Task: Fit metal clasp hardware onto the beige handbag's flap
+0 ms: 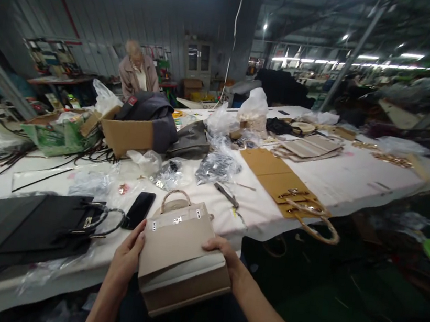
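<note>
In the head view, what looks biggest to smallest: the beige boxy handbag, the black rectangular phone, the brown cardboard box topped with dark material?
1. Beige boxy handbag
2. Brown cardboard box
3. Black rectangular phone
The handbag is nearest, so true sizes are unsure.

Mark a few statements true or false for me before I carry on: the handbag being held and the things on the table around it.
1. Both the left grip and the right grip are on the beige handbag. True.
2. The black smartphone lies to the right of that bag in the picture. False: it lies to the left of the bag's handle.
3. The tan panel has looped handles at its nearer end. True.
4. The open cardboard box has nothing in it. False: dark fabric bulges out of its top.
5. The tablecloth is white. True.
</note>
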### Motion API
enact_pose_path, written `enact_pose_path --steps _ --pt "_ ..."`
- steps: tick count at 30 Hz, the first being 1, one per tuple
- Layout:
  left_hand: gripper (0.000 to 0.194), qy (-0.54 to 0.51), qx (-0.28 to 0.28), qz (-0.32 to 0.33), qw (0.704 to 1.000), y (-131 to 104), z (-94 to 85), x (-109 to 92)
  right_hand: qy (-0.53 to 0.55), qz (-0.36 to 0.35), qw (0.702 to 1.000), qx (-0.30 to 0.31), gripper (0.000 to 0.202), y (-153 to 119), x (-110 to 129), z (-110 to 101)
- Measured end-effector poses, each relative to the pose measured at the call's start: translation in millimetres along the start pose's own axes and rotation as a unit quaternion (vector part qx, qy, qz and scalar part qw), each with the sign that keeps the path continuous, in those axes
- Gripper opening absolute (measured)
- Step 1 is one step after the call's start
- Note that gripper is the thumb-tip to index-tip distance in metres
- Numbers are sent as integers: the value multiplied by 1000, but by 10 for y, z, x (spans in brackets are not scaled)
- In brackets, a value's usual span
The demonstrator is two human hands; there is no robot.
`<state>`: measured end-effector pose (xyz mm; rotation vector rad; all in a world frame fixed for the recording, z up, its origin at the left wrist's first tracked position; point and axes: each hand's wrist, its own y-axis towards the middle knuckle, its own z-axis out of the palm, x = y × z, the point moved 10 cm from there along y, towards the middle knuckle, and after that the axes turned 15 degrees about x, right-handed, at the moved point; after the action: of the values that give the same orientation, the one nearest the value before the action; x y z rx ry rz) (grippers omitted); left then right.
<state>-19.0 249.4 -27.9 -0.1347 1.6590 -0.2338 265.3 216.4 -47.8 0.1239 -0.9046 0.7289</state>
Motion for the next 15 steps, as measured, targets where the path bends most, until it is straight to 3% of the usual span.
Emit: enact_pose_path --steps 5,9,11,13,15 --pt "71 4 -58 25 998 -35 -53 210 43 0 999 -6 71 93 -50 15" --pt "71 111 -133 132 976 -354 -95 -10 92 23 995 28 70 129 -105 83" --pt "70 72 -91 124 985 -427 -51 43 122 38 990 61 66 131 -142 141" --pt "74 -14 -30 66 997 -433 8 221 140 42 986 81 63 143 -164 186" --pt "83 -80 -17 13 997 -436 18 389 130 25 989 66 65 173 -157 179"
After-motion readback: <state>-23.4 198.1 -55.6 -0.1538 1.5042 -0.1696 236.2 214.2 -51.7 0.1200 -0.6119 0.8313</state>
